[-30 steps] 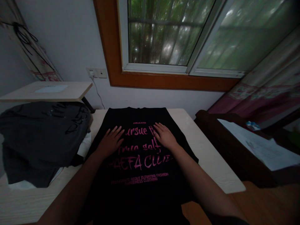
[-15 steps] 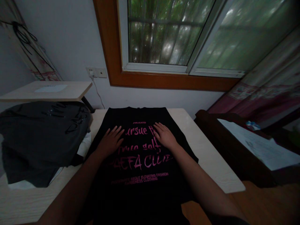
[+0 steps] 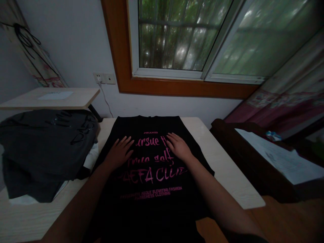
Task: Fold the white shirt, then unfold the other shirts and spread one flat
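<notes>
A black T-shirt (image 3: 152,216) with pink lettering lies spread face up on a pale wooden table (image 3: 227,179). Its collar end points toward the wall, and the lower part runs down past the table's near edge. My left hand (image 3: 118,152) rests flat on the left of the print, fingers stretched out and slightly apart. On the right of the print lies my right hand (image 3: 178,145), also flat, with its fingers extended over some of the letters. Neither hand grips the cloth.
Left of the shirt, a heap of dark grey clothing (image 3: 48,152) sits beneath a raised wooden shelf (image 3: 83,99) with a paper on it. A dark brown piece of furniture (image 3: 227,135) holding white sheets (image 3: 275,155) stands at right. Behind are the wall and window (image 3: 174,72).
</notes>
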A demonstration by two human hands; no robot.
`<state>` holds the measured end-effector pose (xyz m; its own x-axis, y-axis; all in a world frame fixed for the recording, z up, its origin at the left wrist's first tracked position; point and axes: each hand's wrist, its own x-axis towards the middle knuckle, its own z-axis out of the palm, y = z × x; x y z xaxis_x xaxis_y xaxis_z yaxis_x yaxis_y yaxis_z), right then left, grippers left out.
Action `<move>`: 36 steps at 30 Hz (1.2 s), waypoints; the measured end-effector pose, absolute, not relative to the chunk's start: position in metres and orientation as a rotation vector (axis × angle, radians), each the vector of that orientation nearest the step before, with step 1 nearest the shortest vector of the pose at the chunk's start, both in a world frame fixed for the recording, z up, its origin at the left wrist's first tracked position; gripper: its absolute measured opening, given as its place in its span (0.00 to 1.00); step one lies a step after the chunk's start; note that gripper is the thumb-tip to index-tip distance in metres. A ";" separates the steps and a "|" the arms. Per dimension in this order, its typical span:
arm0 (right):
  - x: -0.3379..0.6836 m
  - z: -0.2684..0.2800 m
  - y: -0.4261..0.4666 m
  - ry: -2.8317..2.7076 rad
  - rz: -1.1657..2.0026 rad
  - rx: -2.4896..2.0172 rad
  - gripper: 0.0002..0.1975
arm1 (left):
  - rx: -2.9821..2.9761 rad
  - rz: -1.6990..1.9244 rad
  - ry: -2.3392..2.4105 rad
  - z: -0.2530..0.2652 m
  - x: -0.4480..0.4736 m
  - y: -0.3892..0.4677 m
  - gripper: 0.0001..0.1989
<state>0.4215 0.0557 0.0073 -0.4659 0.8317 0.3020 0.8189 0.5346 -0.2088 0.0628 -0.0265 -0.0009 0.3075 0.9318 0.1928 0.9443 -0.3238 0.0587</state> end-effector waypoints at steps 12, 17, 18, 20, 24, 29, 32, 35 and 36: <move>0.480 0.016 0.071 -1.882 -0.090 -1.787 0.17 | -2.004 -0.815 -2.106 0.015 0.025 -0.022 0.15; 0.499 0.011 0.075 -1.817 -0.173 -2.035 0.19 | -1.829 -0.690 -2.189 0.006 0.002 -0.022 0.15; 0.500 0.011 0.075 -1.809 -0.152 -2.061 0.20 | -1.811 -0.665 -2.230 0.005 0.000 -0.022 0.16; 0.500 0.010 0.076 -1.803 -0.073 -2.095 0.22 | -1.800 -0.658 -2.320 0.004 -0.004 -0.022 0.19; 0.502 0.006 0.079 -1.823 0.074 -2.088 0.23 | -1.827 -0.733 -2.458 0.004 -0.008 -0.021 0.22; 0.499 0.005 0.087 -1.894 0.076 -1.994 0.20 | -1.834 -0.773 -2.459 0.004 -0.009 -0.013 0.24; 0.494 0.007 0.096 -1.936 0.033 -1.948 0.20 | -1.845 -0.720 -2.374 0.006 -0.007 -0.005 0.25; 0.489 0.009 0.107 -1.961 0.035 -1.941 0.20 | -1.862 -0.607 -2.280 0.008 -0.005 0.004 0.24; 0.488 0.010 0.112 -1.966 0.042 -1.941 0.20 | -1.859 -0.574 -2.257 0.009 -0.004 0.006 0.24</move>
